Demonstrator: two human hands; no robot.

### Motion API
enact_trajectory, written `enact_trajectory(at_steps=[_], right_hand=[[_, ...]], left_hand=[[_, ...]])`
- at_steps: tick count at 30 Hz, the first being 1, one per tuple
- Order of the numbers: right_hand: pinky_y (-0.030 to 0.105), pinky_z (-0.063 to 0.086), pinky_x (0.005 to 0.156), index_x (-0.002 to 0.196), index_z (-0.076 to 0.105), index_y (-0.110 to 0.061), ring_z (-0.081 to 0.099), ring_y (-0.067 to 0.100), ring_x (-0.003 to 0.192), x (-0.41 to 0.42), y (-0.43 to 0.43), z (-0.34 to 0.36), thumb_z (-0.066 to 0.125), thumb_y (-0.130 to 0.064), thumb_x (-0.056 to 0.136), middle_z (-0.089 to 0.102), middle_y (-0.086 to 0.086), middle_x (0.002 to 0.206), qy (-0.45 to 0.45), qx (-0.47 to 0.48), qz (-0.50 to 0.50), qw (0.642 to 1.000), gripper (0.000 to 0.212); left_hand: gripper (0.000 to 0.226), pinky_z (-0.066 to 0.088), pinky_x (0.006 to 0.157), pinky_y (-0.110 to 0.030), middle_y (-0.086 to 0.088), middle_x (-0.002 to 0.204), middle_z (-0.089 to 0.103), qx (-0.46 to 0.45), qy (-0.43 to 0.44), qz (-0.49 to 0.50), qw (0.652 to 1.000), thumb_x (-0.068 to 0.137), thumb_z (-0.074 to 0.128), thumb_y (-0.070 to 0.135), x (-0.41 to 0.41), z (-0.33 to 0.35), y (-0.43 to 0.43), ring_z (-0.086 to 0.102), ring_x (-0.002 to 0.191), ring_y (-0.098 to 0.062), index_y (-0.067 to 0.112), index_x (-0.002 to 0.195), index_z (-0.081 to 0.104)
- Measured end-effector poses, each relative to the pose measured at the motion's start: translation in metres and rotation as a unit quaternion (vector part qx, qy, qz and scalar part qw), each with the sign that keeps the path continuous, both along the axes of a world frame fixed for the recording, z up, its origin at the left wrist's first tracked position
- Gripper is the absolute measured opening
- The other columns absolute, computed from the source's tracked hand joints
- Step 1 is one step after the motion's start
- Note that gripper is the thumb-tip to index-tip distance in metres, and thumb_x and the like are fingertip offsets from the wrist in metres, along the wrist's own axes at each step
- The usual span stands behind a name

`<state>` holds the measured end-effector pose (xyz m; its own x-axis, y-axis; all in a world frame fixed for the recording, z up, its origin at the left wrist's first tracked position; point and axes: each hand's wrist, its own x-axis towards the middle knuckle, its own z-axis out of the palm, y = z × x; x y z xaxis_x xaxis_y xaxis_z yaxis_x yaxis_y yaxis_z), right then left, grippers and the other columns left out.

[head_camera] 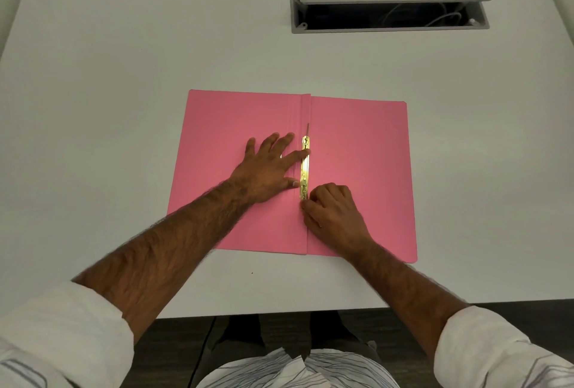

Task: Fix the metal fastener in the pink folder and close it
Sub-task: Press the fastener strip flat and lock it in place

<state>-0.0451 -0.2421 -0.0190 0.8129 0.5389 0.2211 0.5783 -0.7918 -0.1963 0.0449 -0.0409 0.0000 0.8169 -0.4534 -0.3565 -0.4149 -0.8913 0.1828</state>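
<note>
A pink folder (pixel 357 145) lies open and flat on the white desk, its spine running away from me. A gold metal fastener (pixel 305 170) lies along the spine, with one thin prong sticking out past its far end. My left hand (pixel 267 167) rests flat on the left leaf, fingers spread, index fingertip and thumb touching the fastener. My right hand (pixel 334 213) is curled at the fastener's near end, fingertips pressing there; what they pinch is hidden.
The white desk (pixel 124 76) has a grey cable tray (pixel 388 10) with its lid up at the back right, wires inside. The desk's front edge is near my body. A curved cut-out sits at the back left.
</note>
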Motion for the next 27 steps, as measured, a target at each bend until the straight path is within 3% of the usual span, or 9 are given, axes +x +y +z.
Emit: enact_trajectory(at_steps=[7,14,19,24,27], right_hand=[[0.044,0.045,0.089,0.127,0.058,-0.01,0.056,0.029,0.103,-0.012,-0.014,-0.007,0.048,-0.028,0.099,0.063,0.01,0.109,0.02,-0.01,0.027,0.999,0.035],[0.042,0.043,0.093,0.127,0.06,-0.016,0.055,0.026,0.108,0.007,-0.035,0.003,0.041,-0.039,0.101,0.062,0.008,0.114,0.066,-0.022,0.003,0.998,0.04],[0.042,0.044,0.091,0.123,0.065,-0.015,0.057,0.026,0.109,0.031,-0.03,0.014,0.037,-0.039,0.099,0.066,0.009,0.115,0.121,0.081,-0.104,0.984,0.044],[0.047,0.03,0.111,0.133,0.058,-0.021,0.044,0.025,0.134,0.044,-0.003,0.014,0.043,-0.041,0.098,0.055,0.009,0.139,0.144,0.072,-0.12,0.98,0.044],[0.049,0.013,0.121,0.145,0.046,-0.026,0.027,0.025,0.147,0.041,0.003,0.008,0.034,-0.049,0.1,0.039,0.007,0.155,0.156,0.028,-0.121,0.98,0.051]], left_hand=[[0.074,0.0,0.119,-0.063,-0.002,0.169,-0.007,-0.008,-0.011,0.008,1.0,0.094,0.039,0.067,-0.004,-0.006,0.001,-0.006,0.155,-0.028,0.046,0.155,0.002],[0.075,0.003,0.119,-0.065,-0.004,0.169,-0.003,-0.01,-0.03,0.031,0.999,0.095,0.04,0.065,0.0,-0.005,-0.011,-0.002,0.154,-0.031,0.042,0.157,0.005],[0.074,0.005,0.12,-0.059,-0.007,0.168,0.004,-0.035,-0.032,0.055,0.997,0.095,0.044,0.062,0.002,-0.002,-0.018,0.003,0.154,-0.032,0.04,0.157,0.011],[0.061,0.02,0.121,-0.051,-0.008,0.165,0.023,-0.072,-0.051,0.061,0.994,0.099,0.05,0.045,0.003,0.009,-0.012,0.022,0.15,-0.03,0.035,0.155,0.029],[0.046,0.038,0.112,-0.044,-0.008,0.152,0.047,-0.079,-0.148,0.105,0.98,0.101,0.05,0.028,0.009,0.016,0.009,0.048,0.135,-0.028,0.024,0.147,0.048]])
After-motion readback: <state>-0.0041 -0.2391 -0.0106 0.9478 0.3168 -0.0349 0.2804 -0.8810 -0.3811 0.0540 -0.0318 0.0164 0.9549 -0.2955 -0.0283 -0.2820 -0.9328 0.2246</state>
